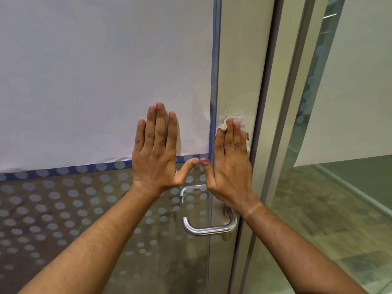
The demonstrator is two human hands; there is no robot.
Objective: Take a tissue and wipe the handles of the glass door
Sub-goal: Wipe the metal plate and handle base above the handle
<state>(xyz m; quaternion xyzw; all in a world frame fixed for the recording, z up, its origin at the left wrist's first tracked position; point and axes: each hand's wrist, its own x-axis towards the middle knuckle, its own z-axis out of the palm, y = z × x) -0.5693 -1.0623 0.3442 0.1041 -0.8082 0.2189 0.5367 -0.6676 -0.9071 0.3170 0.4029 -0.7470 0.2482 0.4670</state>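
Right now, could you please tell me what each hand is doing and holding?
Left hand: open, flat on the glass door, holding nothing.
Right hand: open, fingers extended, pressing a white tissue against the door frame, above the handle.

The handle is left unobstructed from the front and below. Directly above the handle, the way is blocked by the right hand and left hand, laid flat there.
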